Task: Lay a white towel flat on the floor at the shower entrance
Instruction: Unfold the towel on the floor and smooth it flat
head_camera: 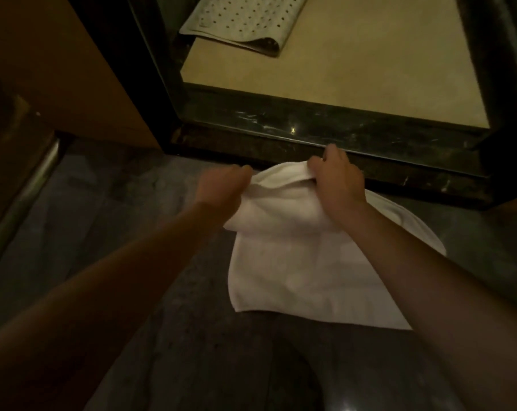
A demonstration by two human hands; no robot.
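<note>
A white towel (pixel 296 262) lies partly folded on the dark stone floor, right in front of the shower's dark marble threshold (pixel 310 129). Its near part is spread flat; its far edge is lifted and bunched. My left hand (pixel 221 185) grips the far edge on the left. My right hand (pixel 334 176) pinches the same edge on the right, close to the threshold. Part of the towel is hidden under my right forearm.
Beyond the threshold is the beige shower floor (pixel 355 63) with a white perforated bath mat (pixel 239 19), one corner folded over. A brown wall panel (pixel 58 69) stands left. A metal rail (pixel 28 185) runs along the left edge.
</note>
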